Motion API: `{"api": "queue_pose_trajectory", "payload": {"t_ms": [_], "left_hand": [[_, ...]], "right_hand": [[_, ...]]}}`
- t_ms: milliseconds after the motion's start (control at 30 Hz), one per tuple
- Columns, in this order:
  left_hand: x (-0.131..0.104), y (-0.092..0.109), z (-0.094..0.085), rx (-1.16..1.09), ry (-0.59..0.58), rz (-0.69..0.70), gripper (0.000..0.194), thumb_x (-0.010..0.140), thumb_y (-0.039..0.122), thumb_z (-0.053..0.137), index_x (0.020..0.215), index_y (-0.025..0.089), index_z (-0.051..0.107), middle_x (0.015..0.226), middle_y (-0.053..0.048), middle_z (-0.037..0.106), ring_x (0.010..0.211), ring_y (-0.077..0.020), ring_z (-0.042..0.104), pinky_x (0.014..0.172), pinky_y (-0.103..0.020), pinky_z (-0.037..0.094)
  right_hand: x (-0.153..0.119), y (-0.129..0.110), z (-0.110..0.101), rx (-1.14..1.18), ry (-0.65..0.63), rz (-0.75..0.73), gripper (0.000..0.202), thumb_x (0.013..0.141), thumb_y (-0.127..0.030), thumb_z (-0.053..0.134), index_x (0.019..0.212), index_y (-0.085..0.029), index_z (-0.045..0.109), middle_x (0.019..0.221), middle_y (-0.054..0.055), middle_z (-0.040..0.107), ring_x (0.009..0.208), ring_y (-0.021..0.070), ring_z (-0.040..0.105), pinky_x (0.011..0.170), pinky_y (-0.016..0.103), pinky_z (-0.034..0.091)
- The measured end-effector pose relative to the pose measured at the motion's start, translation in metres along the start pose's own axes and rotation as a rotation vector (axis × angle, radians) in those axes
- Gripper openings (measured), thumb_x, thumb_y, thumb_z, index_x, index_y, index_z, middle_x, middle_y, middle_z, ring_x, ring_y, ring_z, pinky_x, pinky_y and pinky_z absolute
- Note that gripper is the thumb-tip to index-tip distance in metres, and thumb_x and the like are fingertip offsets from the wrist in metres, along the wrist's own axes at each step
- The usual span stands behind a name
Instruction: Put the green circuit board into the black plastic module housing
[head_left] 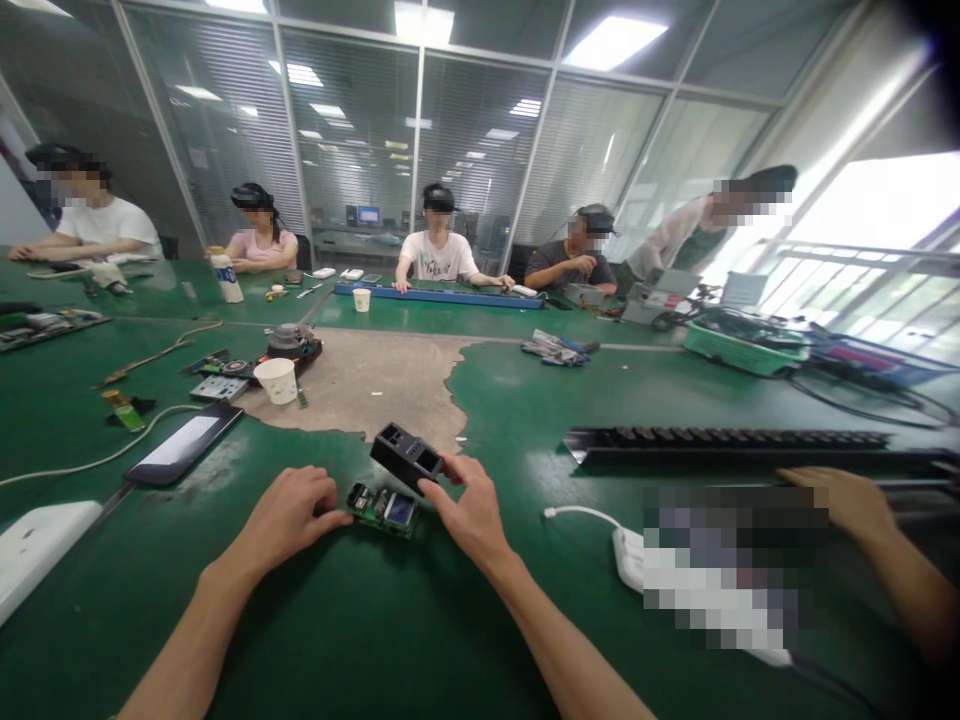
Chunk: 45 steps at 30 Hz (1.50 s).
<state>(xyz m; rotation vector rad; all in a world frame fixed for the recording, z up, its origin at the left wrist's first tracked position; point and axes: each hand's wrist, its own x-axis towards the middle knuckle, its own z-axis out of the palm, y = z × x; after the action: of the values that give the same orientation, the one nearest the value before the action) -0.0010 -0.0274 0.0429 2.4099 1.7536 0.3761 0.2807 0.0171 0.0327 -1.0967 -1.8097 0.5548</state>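
My right hand [472, 500] grips the right end of a black plastic housing [405, 455] between thumb and fingers, tilted above the green table. The housing has rectangular openings in its face. Just below it, a small circuit board [382, 510] with a little display lies on the table. My left hand [300, 510] rests on the table at the board's left side, its thumb tip close to the board's edge and its fingers curled. Whether the left fingers hold anything is hidden.
Left lie a phone [184, 445], a paper cup [277, 381] and a small bottle [124, 411]. Right are a black rail [727, 445], a white power strip [634, 560] and another person's hand [847, 500]. Gloves [556, 348] and a green basket [742, 345] stand beyond.
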Motion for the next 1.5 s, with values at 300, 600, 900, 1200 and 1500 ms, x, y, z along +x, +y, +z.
{"api": "queue_pose_trajectory", "payload": {"t_ms": [300,600,900,1200,1500], "left_hand": [[0.002,-0.003,0.000,0.021,0.021,-0.003,0.031,0.088,0.052,0.059,0.085,0.022,0.066,0.089,-0.003,0.064,0.086,-0.0211,0.056,0.076,-0.034,0.036],[0.002,-0.004,0.002,0.019,0.011,0.005,0.032,0.087,0.053,0.060,0.087,0.022,0.067,0.090,-0.003,0.064,0.086,-0.0204,0.056,0.076,-0.033,0.036],[0.003,-0.003,0.001,-0.007,0.011,0.006,0.033,0.084,0.056,0.063,0.086,0.023,0.068,0.089,-0.002,0.065,0.087,-0.0207,0.057,0.076,-0.033,0.036],[0.001,-0.004,0.001,-0.002,0.020,0.013,0.038,0.084,0.060,0.062,0.087,0.022,0.068,0.089,-0.003,0.065,0.086,-0.0208,0.057,0.075,-0.032,0.037],[-0.001,-0.004,0.000,0.000,0.037,0.034,0.040,0.083,0.061,0.062,0.085,0.021,0.067,0.088,-0.004,0.065,0.084,-0.0204,0.057,0.073,-0.032,0.037]], "right_hand": [[0.005,0.029,0.014,-0.160,-0.007,0.000,0.036,0.084,-0.027,0.069,0.119,-0.018,0.066,0.112,0.011,0.068,0.102,0.0268,0.058,0.092,0.041,0.046],[0.002,0.031,0.015,-0.258,-0.021,-0.044,0.057,0.078,-0.030,0.073,0.130,-0.013,0.056,0.115,0.014,0.064,0.106,0.0293,0.053,0.097,0.045,0.044],[0.004,0.035,0.015,-0.191,-0.038,-0.053,0.045,0.081,-0.025,0.070,0.124,-0.016,0.060,0.114,0.012,0.067,0.105,0.0275,0.055,0.094,0.044,0.046],[0.005,0.007,0.003,0.020,0.017,0.096,0.035,0.078,-0.029,0.072,0.111,-0.021,0.067,0.096,0.006,0.068,0.089,0.0231,0.060,0.081,0.038,0.048],[-0.005,-0.016,-0.001,0.051,-0.074,-0.105,0.037,0.073,-0.025,0.076,0.108,-0.022,0.066,0.099,0.004,0.066,0.095,0.0215,0.058,0.086,0.036,0.046]]}}
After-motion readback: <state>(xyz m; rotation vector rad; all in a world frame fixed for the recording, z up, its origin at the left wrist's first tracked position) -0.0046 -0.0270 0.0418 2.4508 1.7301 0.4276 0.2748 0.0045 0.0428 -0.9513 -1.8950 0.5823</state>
